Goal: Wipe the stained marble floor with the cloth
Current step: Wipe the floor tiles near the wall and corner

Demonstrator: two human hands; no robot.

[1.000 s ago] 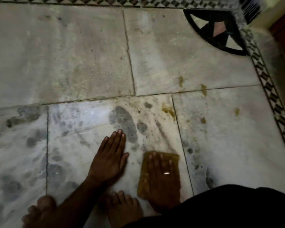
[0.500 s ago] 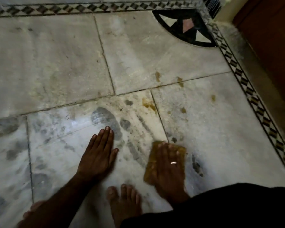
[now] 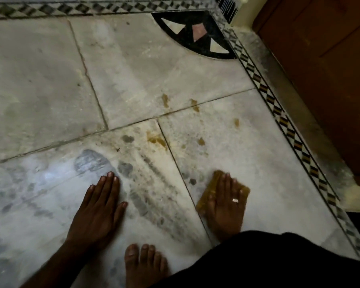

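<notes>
With your right hand (image 3: 226, 206) flat on the cloth (image 3: 212, 186) and left hand (image 3: 98, 208) spread on the marble floor (image 3: 258, 146), the far yellow stains (image 3: 156, 140) look unwiped, so much remains

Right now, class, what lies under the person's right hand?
A yellow-brown cloth lies flat under the right hand, its edges showing on both sides. The cloth's middle is covered by the hand, and the marble floor beneath it is hidden, so any stain there cannot be seen.

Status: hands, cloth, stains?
Left hand flat on floor, bracing. Right hand pressing cloth flat. Yellow stains ahead, unwiped. Bare foot behind, clear of path.
</notes>
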